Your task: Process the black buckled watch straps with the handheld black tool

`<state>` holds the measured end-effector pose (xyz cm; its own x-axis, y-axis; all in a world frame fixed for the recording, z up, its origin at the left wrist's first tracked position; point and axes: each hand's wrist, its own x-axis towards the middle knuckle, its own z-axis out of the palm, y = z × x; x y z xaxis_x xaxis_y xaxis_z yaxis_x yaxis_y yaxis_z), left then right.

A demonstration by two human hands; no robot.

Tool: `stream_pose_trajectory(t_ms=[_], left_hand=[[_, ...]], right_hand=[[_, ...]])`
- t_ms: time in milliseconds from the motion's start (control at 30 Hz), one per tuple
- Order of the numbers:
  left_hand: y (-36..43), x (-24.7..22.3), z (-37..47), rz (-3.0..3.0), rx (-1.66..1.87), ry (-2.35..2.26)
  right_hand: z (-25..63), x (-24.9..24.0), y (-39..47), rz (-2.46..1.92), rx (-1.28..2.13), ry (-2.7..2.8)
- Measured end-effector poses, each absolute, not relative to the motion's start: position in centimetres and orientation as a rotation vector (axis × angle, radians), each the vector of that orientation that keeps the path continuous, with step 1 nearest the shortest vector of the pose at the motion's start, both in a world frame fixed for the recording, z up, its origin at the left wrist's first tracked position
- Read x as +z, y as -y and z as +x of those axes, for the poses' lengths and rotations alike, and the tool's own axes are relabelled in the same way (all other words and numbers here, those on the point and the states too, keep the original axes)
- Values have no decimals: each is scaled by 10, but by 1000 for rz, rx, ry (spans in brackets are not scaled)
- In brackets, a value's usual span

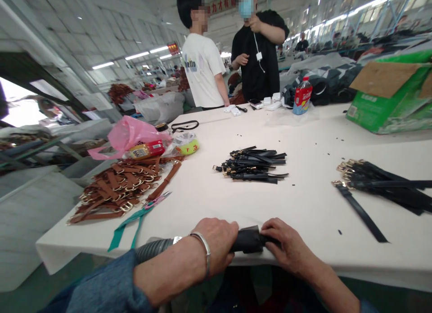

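And here at the near edge of the white table [202, 207], the left hand [218, 241], a silver bangle [206, 254] round its wrist, wraps its fingers firmly around a black nozzle [248, 240] on the end of a grey ribbed hose [153, 250]. In comes the right hand [286, 245] from the other side, thumb and fingers pinching a dark piece [270, 239] right at the nozzle's mouth; how far it reaches inside, I cannot tell. Straight ahead, mid-table, lies a bundle of black straps [256, 162] with gold-coloured buckles, and over on the right there's a second black pile [388, 185], one single strap [364, 214] slanting towards the near edge beside it. Out left, a big heap of brown straps [114, 187], with pink-handled scissors [157, 201] and a teal ribbon [126, 227] close by, and a pink bag [130, 135] behind. Far side now: a red-labelled bottle [303, 97] stands near small white devices [275, 101], a green box [388, 101] sits to the right, and beyond the table a person in white [204, 68] stands next to a masked person in black [258, 61], who holds up a white cable [257, 45].
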<state>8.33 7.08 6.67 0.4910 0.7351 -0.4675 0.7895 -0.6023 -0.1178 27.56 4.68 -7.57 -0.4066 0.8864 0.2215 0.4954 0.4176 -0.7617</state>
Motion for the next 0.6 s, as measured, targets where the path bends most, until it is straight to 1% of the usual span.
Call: stream_pose_trajectory(t_ms=[100,200,300,467,600], left_hand=[[-75,65,67,2544,-678,-1407],[-80,68,52,2518,-699,-1422],[-81,70,55,2546,-720,-1357],[-79,57,72,2569,-670,-1408],[-83,49,59,2503,-592,-1431]], right_hand=[[276,-73,-46,-1165,822,2063],[275,-71,-45,-1170,830,2059],[274,-71,-45,-1173,831,2050],[274,-75,-46,-1175,818,2039],[275,-76,-47,-1173,820,2053]])
